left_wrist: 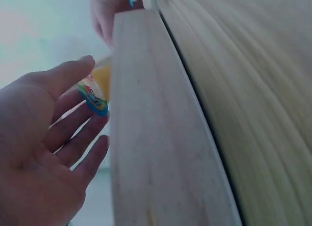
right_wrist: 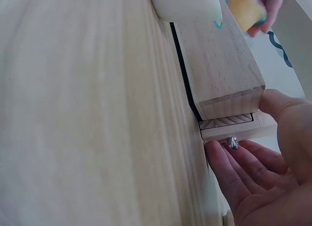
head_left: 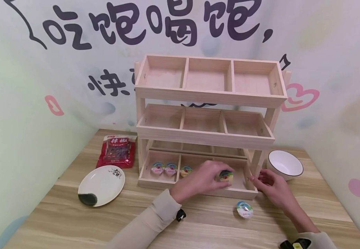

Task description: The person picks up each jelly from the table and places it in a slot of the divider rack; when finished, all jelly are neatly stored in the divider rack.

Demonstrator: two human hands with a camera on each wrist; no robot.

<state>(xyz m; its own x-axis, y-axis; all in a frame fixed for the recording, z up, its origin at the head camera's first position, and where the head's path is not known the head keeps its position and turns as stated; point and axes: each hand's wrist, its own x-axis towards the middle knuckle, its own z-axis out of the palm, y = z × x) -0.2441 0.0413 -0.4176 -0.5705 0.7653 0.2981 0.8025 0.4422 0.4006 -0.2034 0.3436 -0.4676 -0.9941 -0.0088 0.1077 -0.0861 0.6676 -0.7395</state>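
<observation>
Between the thumb and fingers of my left hand [head_left: 203, 178] is a small jelly cup [head_left: 226, 175] with a printed lid, above the bottom tier of a wooden three-tier shelf [head_left: 198, 135]. In the left wrist view its yellow side [left_wrist: 102, 80] shows behind the front board. My right hand [head_left: 273, 189] grips the right end of the bottom tier, thumb on the board's edge and fingers outside by a metal screw [right_wrist: 232, 143]. Two jelly cups [head_left: 157, 168] sit in the left bottom compartment, another jelly cup [head_left: 185, 171] in the middle one. One loose jelly cup [head_left: 244, 209] lies tilted on the table.
A red snack bag [head_left: 117, 152] and a white plate [head_left: 105, 183] lie left of the shelf. To its right stands a white bowl [head_left: 285, 163]. The upper tier [head_left: 211, 74] and middle tier [head_left: 203, 119] overhang the back of the bottom one.
</observation>
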